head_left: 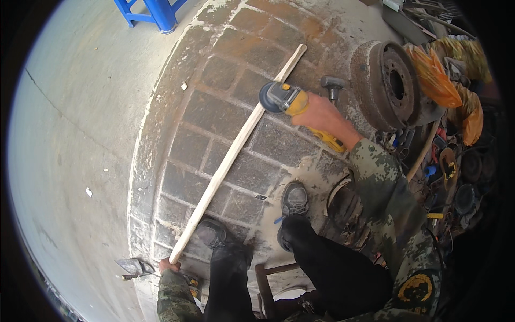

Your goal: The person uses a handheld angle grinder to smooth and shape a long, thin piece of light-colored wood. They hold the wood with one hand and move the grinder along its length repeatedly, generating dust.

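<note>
A long, pale, stripped wooden pole (225, 166) slants across the stone-paved ground. My left hand (169, 265) is closed around its near end at the lower left. In my right hand (322, 116) is a yellow and black cordless angle grinder (295, 100), gripped around its body. The grinder's dark disc (270, 96) lies over the upper part of the pole; whether it touches the wood I cannot tell. Beyond the disc, the pole's far end (299, 50) shows on the paving.
Right of the grinder lies a hammer (332, 83), near a rusty steel wheel rim (386, 84). Orange plastic bags (436, 76) and jumbled tools crowd the right side. A trowel-like metal tool (134, 267) lies at lower left. A blue plastic stool (157, 16) stands at the top.
</note>
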The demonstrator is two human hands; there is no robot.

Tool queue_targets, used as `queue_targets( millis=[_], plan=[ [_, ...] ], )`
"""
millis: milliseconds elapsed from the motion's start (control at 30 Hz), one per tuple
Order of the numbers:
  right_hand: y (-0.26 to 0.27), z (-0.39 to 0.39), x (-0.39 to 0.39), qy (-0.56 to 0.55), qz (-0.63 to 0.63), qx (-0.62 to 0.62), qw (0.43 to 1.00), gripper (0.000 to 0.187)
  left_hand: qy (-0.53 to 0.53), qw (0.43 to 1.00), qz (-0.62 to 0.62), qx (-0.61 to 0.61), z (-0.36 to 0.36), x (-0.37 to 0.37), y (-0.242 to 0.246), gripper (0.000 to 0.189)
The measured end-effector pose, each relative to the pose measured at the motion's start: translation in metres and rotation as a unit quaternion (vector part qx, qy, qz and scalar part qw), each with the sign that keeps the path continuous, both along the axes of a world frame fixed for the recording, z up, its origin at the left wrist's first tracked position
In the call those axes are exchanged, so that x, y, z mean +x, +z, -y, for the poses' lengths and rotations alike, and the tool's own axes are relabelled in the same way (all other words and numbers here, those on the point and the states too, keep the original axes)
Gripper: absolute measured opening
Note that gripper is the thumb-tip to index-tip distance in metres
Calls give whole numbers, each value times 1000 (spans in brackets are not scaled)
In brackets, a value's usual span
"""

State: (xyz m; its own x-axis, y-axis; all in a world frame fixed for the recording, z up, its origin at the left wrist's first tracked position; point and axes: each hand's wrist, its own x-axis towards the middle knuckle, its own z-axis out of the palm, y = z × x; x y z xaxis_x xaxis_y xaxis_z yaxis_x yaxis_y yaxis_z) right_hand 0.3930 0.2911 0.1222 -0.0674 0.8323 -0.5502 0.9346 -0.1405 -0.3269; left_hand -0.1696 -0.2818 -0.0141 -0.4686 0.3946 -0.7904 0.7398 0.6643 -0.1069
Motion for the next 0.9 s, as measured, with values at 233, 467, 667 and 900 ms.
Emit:
queue_targets(
  millis=[233,467,667,900],
  plan=[
    [-9,-74,55,-66,24,60,996,63,12,1000,12,-2,0,0,-1,42],
    [-20,-64,43,-49,1,69,996,62,11,1000,12,-6,4,-9,-5,42],
    [-9,-73,45,-37,20,60,997,62,-4,1000,7,-13,2,-7,-3,41],
    [-10,-63,42,4,-23,29,999,61,17,1000,19,13,0,-8,1,41]
  ],
)
